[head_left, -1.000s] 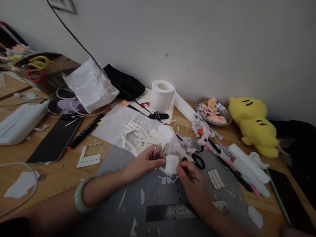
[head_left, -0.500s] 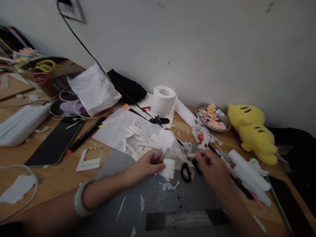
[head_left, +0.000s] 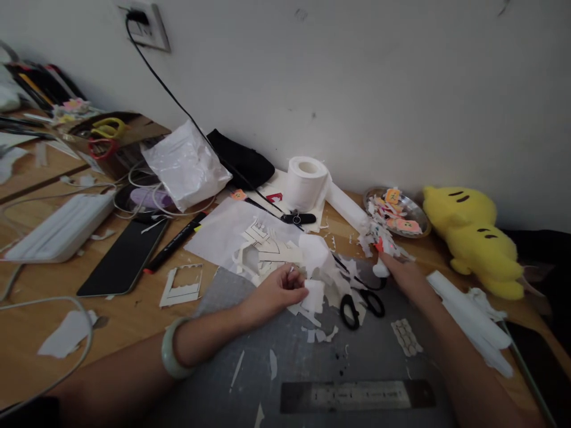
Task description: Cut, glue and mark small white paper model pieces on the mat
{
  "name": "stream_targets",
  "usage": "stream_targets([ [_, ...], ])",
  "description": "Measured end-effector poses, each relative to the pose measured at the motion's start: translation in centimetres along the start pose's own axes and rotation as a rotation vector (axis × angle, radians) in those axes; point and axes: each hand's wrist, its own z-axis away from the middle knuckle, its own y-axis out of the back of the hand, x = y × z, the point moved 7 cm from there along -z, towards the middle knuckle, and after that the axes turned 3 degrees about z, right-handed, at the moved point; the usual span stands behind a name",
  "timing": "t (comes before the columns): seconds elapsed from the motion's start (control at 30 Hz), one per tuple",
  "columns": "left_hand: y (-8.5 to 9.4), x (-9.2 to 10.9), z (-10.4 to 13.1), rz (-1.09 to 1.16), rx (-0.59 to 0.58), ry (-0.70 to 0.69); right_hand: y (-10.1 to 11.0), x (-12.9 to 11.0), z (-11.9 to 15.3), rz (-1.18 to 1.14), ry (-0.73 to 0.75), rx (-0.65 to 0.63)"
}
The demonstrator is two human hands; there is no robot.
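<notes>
My left hand (head_left: 288,289) is closed, its thumb and curled fingers pinching a small white piece (head_left: 292,269) over a heap of cut paper scraps (head_left: 281,252). By its thumb lies a white paper square (head_left: 314,296). My right hand (head_left: 404,276) reaches to white scraps with a red bit (head_left: 379,245); its fingertips are partly hidden, and a rounded white thing (head_left: 380,270) shows beside them. Between the hands, black-handled scissors (head_left: 350,312) lie on the grey cutting mat (head_left: 250,368). Below them is a metal ruler (head_left: 357,395).
A paper roll (head_left: 307,183) stands near the wall. A metal dish (head_left: 422,223) of scraps and yellow plush toys (head_left: 484,244) are at the right. On the left are a phone (head_left: 122,255), a marker (head_left: 176,241), cables and a box (head_left: 120,160) with scissors.
My right hand has moved up and away from the scissors to the scraps near the dish. A patterned grey-white piece now shows on the mat. The view has shifted left; my left hand stays pinched.
</notes>
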Motion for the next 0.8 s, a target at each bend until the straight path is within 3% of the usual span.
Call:
stream_targets([
  [0.07, 0.2, -0.1, -0.1, 0.028, 0.013, -0.012, -0.2, -0.1, 1.1, -0.142, -0.006, 0.011],
  [0.2, 0.4, -0.4, -0.1, 0.13, 0.008, 0.005, 0.2, -1.4, 3.4, -0.991, 0.035, 0.069],
  [0.33, -0.1, 0.6, 0.1, 0.388, -0.051, -0.013, 0.8, -3.5, 5.0, -1.334, 0.1, -0.031],
  [0.43, -0.3, 1.5, 0.2, 0.545, -0.087, -0.036, 0.7, -3.5, 5.5, -1.239, 0.12, -0.009],
  [0.53, -0.2, 1.8, 0.2, 0.591, -0.083, -0.051, 0.4, -2.3, 6.0, -0.891, 0.131, 0.184],
  [0.63, 0.1, 1.7, 0.0, 0.563, -0.065, -0.074, -0.3, -1.9, 6.6, -0.741, 0.195, 0.265],
  [0.8, 1.0, 1.3, 0.0, 0.434, 0.014, -0.098, -1.2, -1.6, 6.9, -0.504, 0.313, 0.295],
])
